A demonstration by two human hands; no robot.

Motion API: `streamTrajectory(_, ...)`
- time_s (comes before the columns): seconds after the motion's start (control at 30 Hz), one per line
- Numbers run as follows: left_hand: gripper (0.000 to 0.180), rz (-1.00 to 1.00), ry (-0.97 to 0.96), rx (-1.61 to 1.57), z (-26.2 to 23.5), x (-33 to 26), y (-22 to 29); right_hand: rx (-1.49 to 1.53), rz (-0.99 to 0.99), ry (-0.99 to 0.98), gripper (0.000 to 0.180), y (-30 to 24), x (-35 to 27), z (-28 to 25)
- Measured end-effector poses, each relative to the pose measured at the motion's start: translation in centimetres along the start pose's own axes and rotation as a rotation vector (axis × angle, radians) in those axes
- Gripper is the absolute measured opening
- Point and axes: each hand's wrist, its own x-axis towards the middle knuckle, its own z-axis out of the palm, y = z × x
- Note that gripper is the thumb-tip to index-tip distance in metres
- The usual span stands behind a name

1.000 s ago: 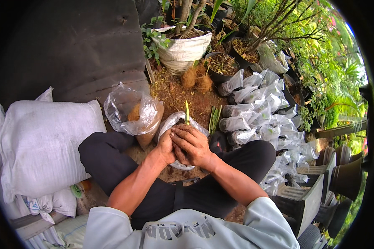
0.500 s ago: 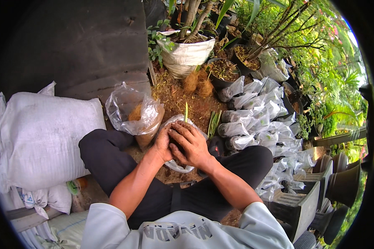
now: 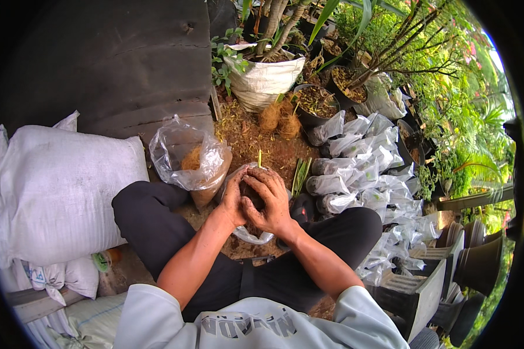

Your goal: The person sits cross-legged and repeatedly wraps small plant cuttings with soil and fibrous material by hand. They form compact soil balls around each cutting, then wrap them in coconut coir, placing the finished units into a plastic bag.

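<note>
Brown earth (image 3: 256,148) scattered with yellowed bits spreads ahead of you, and a dark sheet (image 3: 99,70) edges it on the far left. Right in the middle, you've got a soil ball (image 3: 252,195) between your palms, with a green shoot (image 3: 259,159) poking up past your fingers. Left hand (image 3: 234,196) and right hand (image 3: 272,198) are together, both cupped around it, dirt on the skin. Below sits a pale plastic bag (image 3: 254,236), its rim showing toward you; whether the ball rests in it, you can't tell from up here.

Just to the left, close by your knee, stands a clear bag (image 3: 214,174) of brown fibre. Off your right hand lie some cut leaves (image 3: 301,175). Straight ahead, a strip of earth gives you room before the fibrous brown balls (image 3: 289,125), with a white planter sack (image 3: 262,84) behind them.

Your right side is tighter: packed plastic bags (image 3: 367,163) run along past your knee, down to the grey crates (image 3: 428,294). Over on your left, a bulging white sack (image 3: 70,192) walls you in, its edge near your other knee.
</note>
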Motion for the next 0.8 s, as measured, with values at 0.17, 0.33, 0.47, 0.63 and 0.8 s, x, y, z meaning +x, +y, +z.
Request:
streamTrajectory(0.17,0.044,0.039,0.174,0.198,-1.8,-0.3,-0.6,-0.080,-0.122,-0.054,0.041,0.1,-0.8,0.8)
streamTrajectory(0.33,0.044,0.084,0.186,0.131,-0.9,-0.3,-0.5,-0.036,-0.161,0.029,0.043,1.1,-0.4,1.3)
streamTrajectory(0.47,0.050,0.058,-0.017,0.086,-0.3,-0.4,-0.1,0.067,-0.074,0.151,0.042,0.8,0.3,0.9)
streamTrajectory(0.63,0.038,0.143,-0.184,-0.048,-0.6,0.1,-1.2,-0.035,-0.025,0.087,0.038,-0.6,0.1,0.1)
streamTrajectory(0.8,0.033,0.108,-0.045,0.010,-1.0,-0.5,-1.4,-0.179,-0.104,0.012,0.038,-0.1,-0.5,0.5)
